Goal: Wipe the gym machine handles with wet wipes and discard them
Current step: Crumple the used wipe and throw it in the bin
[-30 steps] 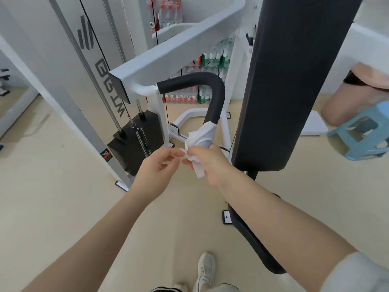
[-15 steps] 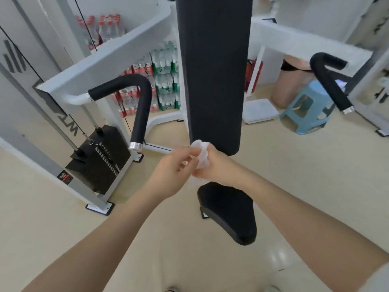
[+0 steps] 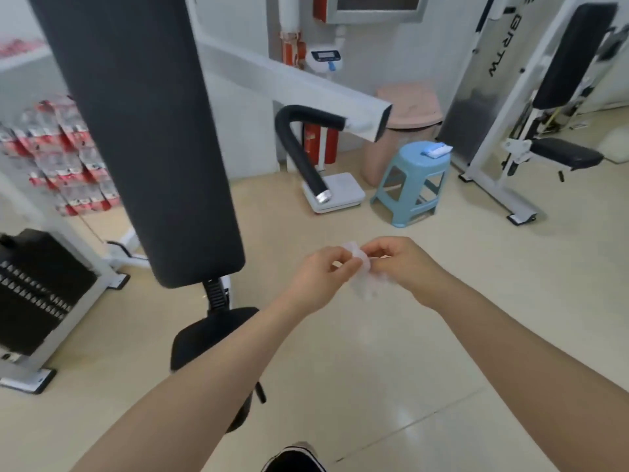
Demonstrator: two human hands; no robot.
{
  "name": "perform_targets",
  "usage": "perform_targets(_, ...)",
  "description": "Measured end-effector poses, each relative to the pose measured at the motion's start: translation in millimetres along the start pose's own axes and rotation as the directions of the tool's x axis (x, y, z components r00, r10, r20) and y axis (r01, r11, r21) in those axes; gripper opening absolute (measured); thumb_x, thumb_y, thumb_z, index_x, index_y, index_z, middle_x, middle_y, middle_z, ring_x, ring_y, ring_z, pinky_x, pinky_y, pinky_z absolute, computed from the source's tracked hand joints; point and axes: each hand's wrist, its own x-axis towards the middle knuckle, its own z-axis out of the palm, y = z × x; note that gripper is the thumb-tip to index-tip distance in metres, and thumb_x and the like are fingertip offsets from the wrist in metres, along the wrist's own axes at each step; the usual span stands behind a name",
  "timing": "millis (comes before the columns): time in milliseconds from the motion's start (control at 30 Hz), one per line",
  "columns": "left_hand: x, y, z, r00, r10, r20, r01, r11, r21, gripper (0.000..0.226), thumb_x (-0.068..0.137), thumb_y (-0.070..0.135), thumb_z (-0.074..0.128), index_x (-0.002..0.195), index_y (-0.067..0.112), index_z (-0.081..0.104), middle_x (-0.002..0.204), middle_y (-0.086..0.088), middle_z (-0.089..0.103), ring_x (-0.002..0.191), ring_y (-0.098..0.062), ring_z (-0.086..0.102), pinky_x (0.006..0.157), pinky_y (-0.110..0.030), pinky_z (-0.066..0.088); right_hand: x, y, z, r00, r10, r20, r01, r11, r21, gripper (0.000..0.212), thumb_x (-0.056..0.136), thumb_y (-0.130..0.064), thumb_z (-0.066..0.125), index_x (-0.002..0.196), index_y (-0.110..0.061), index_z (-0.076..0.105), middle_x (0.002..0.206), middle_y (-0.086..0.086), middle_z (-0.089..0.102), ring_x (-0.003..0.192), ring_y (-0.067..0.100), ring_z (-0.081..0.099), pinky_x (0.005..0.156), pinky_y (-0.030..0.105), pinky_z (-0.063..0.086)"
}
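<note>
Both hands pinch one crumpled wet wipe [image 3: 362, 279] between them at centre frame: left hand [image 3: 318, 279] and right hand [image 3: 406, 269] grasp it with curled fingertips. The wipe is blurred, its shape unclear. At 12 o'clock hangs a black handle [image 3: 299, 149]; at 1 o'clock, a blue stool [image 3: 413, 183] on beige floor tiles [image 3: 442, 335].

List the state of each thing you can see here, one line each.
White wet wipe: crumpled, pinched between both hands, off the machine.
Left hand: closed on the wipe.
Right hand: closed on the wipe.
Black curved foam machine handle: hanging free, untouched.
Pink lidded bin: lid shut.
Light blue plastic stool: upright, small packet on top.
</note>
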Motion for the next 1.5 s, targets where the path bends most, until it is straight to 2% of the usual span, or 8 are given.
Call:
perform_targets(333,253.6,68.3,134.6,0.992,0.104,-0.069,-0.102,0.995,0.022,0.011,0.088,0.025,0.059,0.097,0.021,0.063,0.09,0.002,0.064,0.077,-0.021,0.062,0.073,-0.035,0.053,152.9,74.2,-202.3,0.963,0.155,-0.22,-0.09,0.955,0.281,0.009,0.081,-0.009,0.068,0.085,-0.012,0.061,0.09,0.008,0.063,0.083,0.022,0.059,0.078,0.036,0.05)
perform_targets(533,431.0,125.4,178.1,0.991,0.133,-0.029,-0.132,0.99,0.056,0.015,0.088,0.02,0.059,0.099,0.014,0.068,0.078,0.008,0.055,0.058,0.001,0.045,0.047,-0.005,0.033,265.7,88.5,-337.3,0.936,0.283,-0.211,-0.149,0.858,0.492,0.013,0.084,-0.002,0.064,0.073,-0.008,0.06,0.081,0.008,0.062,0.076,0.019,0.06,0.075,0.029,0.051)
perform_targets(633,505.7,150.8,198.9,0.989,0.138,-0.05,-0.137,0.99,0.03,0.017,0.086,0.008,0.055,0.097,0.01,0.068,0.09,0.004,0.061,0.071,-0.007,0.052,0.056,-0.005,0.038,319.1,96.4,-396.1,0.931,0.302,-0.207,-0.17,0.857,0.486,0.016,0.086,-0.006,0.061,0.074,-0.015,0.057,0.077,0.001,0.059,0.07,0.012,0.055,0.063,0.021,0.043)
perform_targets(767,599.2,165.2,231.5,0.985,0.124,-0.121,-0.13,0.99,-0.044,0.023,0.078,-0.008,0.048,0.085,0.004,0.067,0.088,0.0,0.058,0.083,-0.02,0.056,0.077,-0.035,0.049,397.8,123.2,-460.4,0.956,0.276,-0.095,-0.143,0.728,0.67,0.015,0.089,0.0,0.052,0.08,-0.012,0.056,0.078,0.003,0.059,0.068,0.011,0.057,0.061,0.019,0.046)
perform_targets(967,753.5,175.2,272.2,0.993,0.063,-0.096,-0.074,0.99,-0.121,0.01,0.084,0.025,0.058,0.083,0.023,0.068,0.082,0.01,0.063,0.083,-0.015,0.059,0.082,-0.031,0.047,538.0,151.3,-562.3,0.957,0.284,-0.061,-0.095,0.505,0.858,0.016,0.091,0.003,0.044,0.099,0.006,0.058,0.081,0.013,0.068,0.064,0.015,0.069,0.065,0.02,0.058)
perform_targets(1133,876.7,202.9,285.6,0.984,-0.005,-0.178,-0.02,0.99,-0.142,0.012,0.081,0.031,0.066,0.087,0.021,0.066,0.082,0.005,0.061,0.059,-0.009,0.049,0.058,-0.017,0.042,645.9,148.9,-654.3,0.972,0.235,0.019,-0.185,0.709,0.68,0.036,0.085,0.003,0.034,0.105,-0.004,0.063,0.103,0.01,0.064,0.089,0.019,0.061,0.079,0.024,0.05)
perform_targets(1333,990.1,204.8,281.3,0.945,-0.134,-0.297,0.091,0.984,-0.153,0.018,0.079,0.02,0.066,0.071,0.029,0.052,0.077,0.008,0.059,0.074,-0.019,0.057,0.072,-0.039,0.052,755.4,149.1,-701.6,0.978,0.141,0.157,-0.199,0.863,0.465,0.041,0.083,-0.002,0.033,0.105,-0.012,0.066,0.111,0.007,0.064,0.1,0.021,0.056,0.085,0.026,0.043)
perform_targets(1500,1087.1,182.0,268.3,0.936,-0.172,-0.307,0.13,0.979,-0.155,0.014,0.084,0.014,0.062,0.078,0.024,0.054,0.074,0.011,0.055,0.071,-0.014,0.05,0.066,-0.029,0.044,845.5,152.2,-718.1,0.986,0.111,0.124,-0.15,0.911,0.384,0.04,0.083,0.006,0.041,0.097,-0.02,0.067,0.104,-0.005,0.066,0.106,0.014,0.058,0.096,0.032,0.041)
